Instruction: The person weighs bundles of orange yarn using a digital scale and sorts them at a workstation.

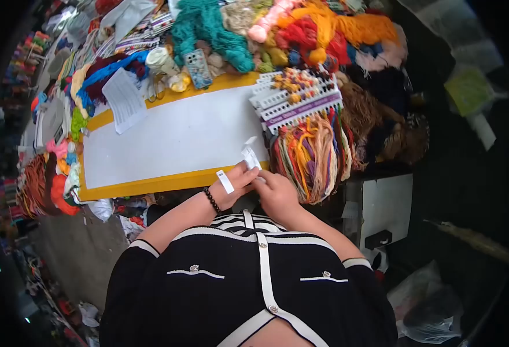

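My left hand [235, 189], with a dark bead bracelet at its wrist, is closed at the near edge of the table. A small white label [225, 181] with a dark mark lies against its back or fingers. My right hand [279, 195] meets it with fingers pinched together. Between the two hands, a curled white paper strip [251, 157] sticks up, gripped by both. Faint print seems to show on it, too small to read. Right of the hands are white cards with punched holes [301, 110], from which multicoloured thread skeins [315, 156] hang.
Under the hands is a white board with a yellow border [121, 186]. Along its far side lie a phone [198, 68], teal yarn [211, 34], orange yarn [367, 29] and a thread cone [161, 61]. A printed sheet [124, 99] rests at the left. Plastic bags [431, 309] sit low on the right.
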The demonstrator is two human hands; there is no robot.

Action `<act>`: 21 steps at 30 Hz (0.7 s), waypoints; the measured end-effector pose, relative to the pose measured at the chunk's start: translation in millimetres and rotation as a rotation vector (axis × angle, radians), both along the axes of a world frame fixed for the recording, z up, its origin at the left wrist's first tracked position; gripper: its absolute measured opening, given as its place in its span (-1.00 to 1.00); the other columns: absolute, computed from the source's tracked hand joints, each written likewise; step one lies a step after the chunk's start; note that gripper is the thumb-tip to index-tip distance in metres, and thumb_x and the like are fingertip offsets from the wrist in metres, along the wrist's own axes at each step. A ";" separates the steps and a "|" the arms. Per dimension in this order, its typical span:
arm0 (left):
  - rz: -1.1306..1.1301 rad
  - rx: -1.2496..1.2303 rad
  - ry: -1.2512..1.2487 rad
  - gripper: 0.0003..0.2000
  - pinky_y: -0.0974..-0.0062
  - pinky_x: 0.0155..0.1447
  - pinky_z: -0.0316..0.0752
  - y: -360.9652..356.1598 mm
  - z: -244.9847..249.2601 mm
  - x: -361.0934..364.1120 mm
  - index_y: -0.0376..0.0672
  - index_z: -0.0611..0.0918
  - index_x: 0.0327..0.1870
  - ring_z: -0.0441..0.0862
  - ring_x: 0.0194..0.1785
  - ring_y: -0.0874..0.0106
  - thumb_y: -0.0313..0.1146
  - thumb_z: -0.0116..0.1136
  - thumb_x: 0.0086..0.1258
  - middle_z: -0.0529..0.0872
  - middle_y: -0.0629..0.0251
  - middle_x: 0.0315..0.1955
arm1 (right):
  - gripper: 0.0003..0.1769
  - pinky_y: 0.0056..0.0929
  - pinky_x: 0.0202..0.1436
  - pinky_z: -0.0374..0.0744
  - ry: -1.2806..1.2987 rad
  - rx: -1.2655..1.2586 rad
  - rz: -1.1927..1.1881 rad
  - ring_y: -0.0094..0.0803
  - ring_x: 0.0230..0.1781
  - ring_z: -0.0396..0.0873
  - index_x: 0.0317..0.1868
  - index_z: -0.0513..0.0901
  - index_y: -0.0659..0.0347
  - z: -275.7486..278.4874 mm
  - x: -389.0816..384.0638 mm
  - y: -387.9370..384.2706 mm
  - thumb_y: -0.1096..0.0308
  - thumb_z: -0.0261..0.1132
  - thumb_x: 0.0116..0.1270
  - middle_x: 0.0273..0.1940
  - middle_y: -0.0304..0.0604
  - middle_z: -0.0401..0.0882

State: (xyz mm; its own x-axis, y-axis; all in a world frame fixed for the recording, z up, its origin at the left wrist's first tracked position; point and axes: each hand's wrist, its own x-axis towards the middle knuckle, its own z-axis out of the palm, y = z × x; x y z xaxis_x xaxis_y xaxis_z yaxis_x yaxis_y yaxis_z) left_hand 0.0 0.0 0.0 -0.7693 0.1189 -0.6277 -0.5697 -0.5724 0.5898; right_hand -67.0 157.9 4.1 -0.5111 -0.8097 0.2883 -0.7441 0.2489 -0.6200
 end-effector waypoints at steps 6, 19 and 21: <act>0.433 0.013 -0.123 -0.64 0.37 -0.07 0.54 -99.3 -4.5 31.5 -0.19 0.45 0.16 0.59 -0.05 0.36 -0.18 -0.02 0.46 0.61 0.25 -0.06 | -0.67 -0.20 -0.22 0.53 0.003 -0.003 0.349 -0.13 -0.26 0.57 -0.14 0.59 0.20 27.1 24.8 -118.1 0.33 0.30 0.04 -0.06 -0.08 0.56; 0.276 0.219 -0.042 -0.61 0.32 0.10 0.53 -264.2 -8.6 71.2 -0.33 0.39 0.17 0.58 0.04 0.28 -0.26 -0.01 0.45 0.58 0.12 0.01 | -0.74 -0.58 -0.11 0.47 -1.581 0.098 -0.308 -0.55 -0.24 0.53 -0.12 0.57 0.35 8.1 44.7 -238.3 0.36 0.32 0.28 -0.24 -0.20 0.61; 0.306 0.165 -0.036 -0.62 0.40 -0.02 0.60 -279.4 -15.4 73.7 -0.35 0.44 0.12 0.65 -0.09 0.34 -0.25 0.07 0.41 0.63 0.15 -0.08 | -0.79 -0.59 -0.16 0.47 -1.536 0.124 -0.306 -0.56 -0.31 0.51 -0.18 0.59 0.34 9.2 49.4 -243.9 0.37 0.31 0.29 -0.30 -0.23 0.61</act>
State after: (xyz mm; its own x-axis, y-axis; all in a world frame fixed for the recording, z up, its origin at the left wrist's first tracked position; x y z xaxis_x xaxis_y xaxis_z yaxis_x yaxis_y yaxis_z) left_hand 73.7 -279.4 -15.4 -0.7626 -0.0122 -0.6468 -0.3755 -0.8057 0.4580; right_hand -17.7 -86.0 13.2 -0.3845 -0.6031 -0.6989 0.6407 0.3707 -0.6724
